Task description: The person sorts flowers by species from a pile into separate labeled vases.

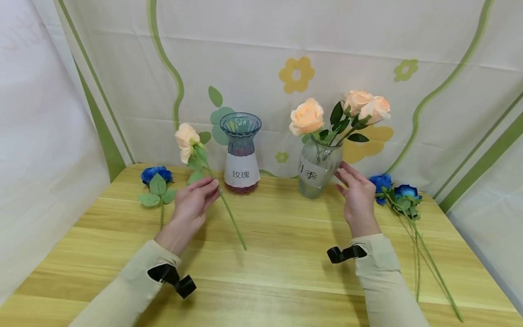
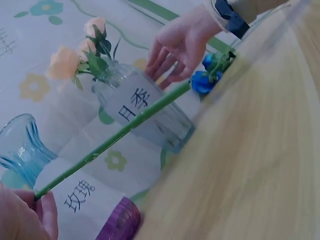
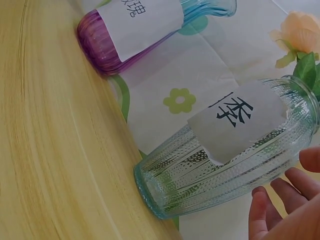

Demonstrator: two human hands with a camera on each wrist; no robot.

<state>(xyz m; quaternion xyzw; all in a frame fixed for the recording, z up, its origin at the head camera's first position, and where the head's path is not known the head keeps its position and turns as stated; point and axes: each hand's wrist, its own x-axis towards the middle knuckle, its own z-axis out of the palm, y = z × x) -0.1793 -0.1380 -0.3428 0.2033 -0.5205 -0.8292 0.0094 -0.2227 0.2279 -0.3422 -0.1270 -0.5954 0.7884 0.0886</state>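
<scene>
On the wooden table point(image 1: 286, 254), the left hand point(image 1: 192, 204) pinches a peach rose point(image 1: 187, 138) by its stem; the right hand point(image 1: 359, 195), fingers relaxed, rests beside the clear vase point(image 1: 318, 170).

Head overview; wrist close-ups, perhaps overlapping

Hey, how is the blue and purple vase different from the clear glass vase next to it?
The blue and purple vase is tinted, blue at its flared mouth and purple at the base; the clear glass vase is colourless with a dotted texture. The blue and purple vase holds no flowers; the clear glass vase holds three peach roses. The right hand is beside the clear vase. Both stand upright and wear white paper labels.
</scene>
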